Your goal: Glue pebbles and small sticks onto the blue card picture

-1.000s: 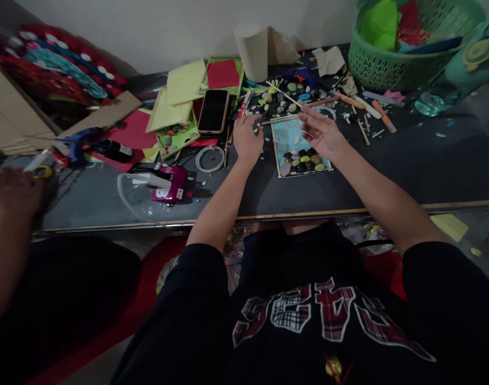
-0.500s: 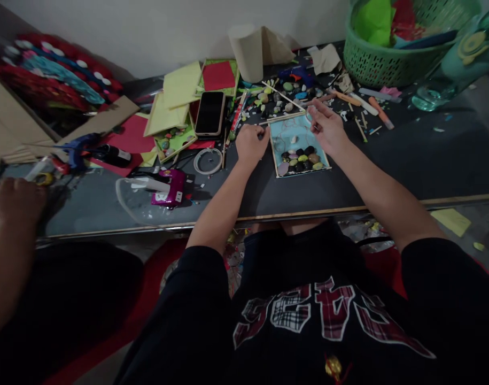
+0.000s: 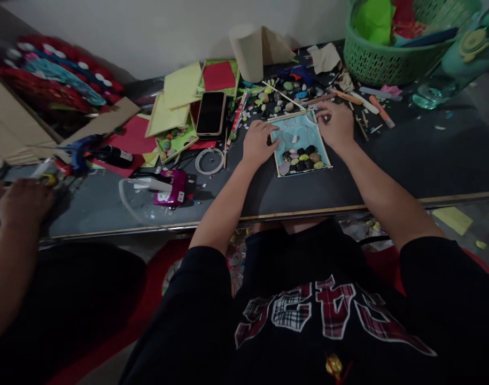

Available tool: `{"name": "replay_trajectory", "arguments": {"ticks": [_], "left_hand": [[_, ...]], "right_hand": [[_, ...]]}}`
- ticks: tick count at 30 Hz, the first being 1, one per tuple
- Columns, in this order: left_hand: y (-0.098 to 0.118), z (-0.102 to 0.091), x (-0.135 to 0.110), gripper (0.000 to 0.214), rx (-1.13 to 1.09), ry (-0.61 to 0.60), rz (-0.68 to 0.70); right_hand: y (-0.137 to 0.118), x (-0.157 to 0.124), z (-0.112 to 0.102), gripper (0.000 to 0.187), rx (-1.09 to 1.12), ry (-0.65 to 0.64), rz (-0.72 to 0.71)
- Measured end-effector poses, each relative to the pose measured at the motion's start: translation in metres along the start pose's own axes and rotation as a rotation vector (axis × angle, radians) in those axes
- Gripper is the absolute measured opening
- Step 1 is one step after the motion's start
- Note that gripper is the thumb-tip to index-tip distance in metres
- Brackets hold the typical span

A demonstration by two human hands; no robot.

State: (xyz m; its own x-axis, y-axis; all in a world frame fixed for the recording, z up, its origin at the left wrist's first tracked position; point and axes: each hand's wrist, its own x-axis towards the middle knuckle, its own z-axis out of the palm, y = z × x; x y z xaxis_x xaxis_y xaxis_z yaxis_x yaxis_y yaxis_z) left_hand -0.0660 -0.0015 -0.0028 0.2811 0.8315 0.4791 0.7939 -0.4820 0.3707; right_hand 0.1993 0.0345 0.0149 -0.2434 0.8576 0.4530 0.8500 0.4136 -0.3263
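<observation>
A small blue pebble picture (image 3: 298,136) with a thin wooden border lies flat on the dark table (image 3: 388,166), with several painted pebbles glued along its near edge. My left hand (image 3: 257,142) rests on the picture's left edge, fingers curled onto it. My right hand (image 3: 335,124) is at the far right corner, fingers pinched on the right end of a thin wooden stick (image 3: 288,115) that lies along the picture's far edge. Loose pebbles (image 3: 282,96) and more sticks lie just beyond.
A phone (image 3: 210,112), coloured paper sheets (image 3: 176,93) and a tape ring (image 3: 209,160) lie to the left. A pink tool (image 3: 170,187) sits near the front edge. A green basket (image 3: 372,67) stands at the back right. Another person's hand (image 3: 23,202) works at the far left.
My right hand dropped from hovering open above the picture and closed at its far right corner. My left hand slid right onto the picture's left edge.
</observation>
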Motion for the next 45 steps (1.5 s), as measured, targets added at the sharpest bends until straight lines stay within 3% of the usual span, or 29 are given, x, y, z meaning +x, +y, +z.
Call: {"name": "replay_trajectory", "arguments": {"ticks": [3,6,9,13,20,26,31,38,45], "left_hand": [[-0.001,0.0,0.0,0.033,0.014,0.006,-0.051],[-0.004,0.002,0.0,0.029,0.014,0.009,-0.095],[-0.009,0.006,-0.001,0.028,-0.014,0.004,-0.078],[-0.008,0.005,-0.001,0.036,-0.063,0.065,-0.014],[0.026,-0.008,-0.004,0.05,-0.094,0.022,0.132],[0.033,-0.007,-0.008,0.058,-0.111,0.1,0.018],[0.031,-0.006,-0.007,0.056,-0.116,0.102,0.049],[0.035,-0.008,-0.008,0.047,-0.116,0.114,0.117],[0.029,0.001,-0.004,0.049,-0.122,0.048,0.129]], "right_hand": [[-0.008,-0.004,-0.006,0.031,-0.07,-0.034,0.113],[-0.011,-0.005,-0.009,0.021,-0.067,-0.126,0.106],[-0.01,-0.002,-0.006,0.018,0.021,-0.099,0.085],[-0.016,-0.002,-0.003,0.024,0.238,-0.02,0.031],[-0.051,-0.02,-0.012,0.023,0.396,-0.227,-0.161],[-0.069,-0.027,-0.021,0.035,0.532,-0.217,-0.143],[-0.067,-0.025,-0.017,0.036,0.649,-0.186,-0.082],[-0.058,-0.023,-0.005,0.04,0.647,-0.095,-0.055],[-0.052,-0.016,-0.008,0.037,0.346,-0.075,-0.1]]}}
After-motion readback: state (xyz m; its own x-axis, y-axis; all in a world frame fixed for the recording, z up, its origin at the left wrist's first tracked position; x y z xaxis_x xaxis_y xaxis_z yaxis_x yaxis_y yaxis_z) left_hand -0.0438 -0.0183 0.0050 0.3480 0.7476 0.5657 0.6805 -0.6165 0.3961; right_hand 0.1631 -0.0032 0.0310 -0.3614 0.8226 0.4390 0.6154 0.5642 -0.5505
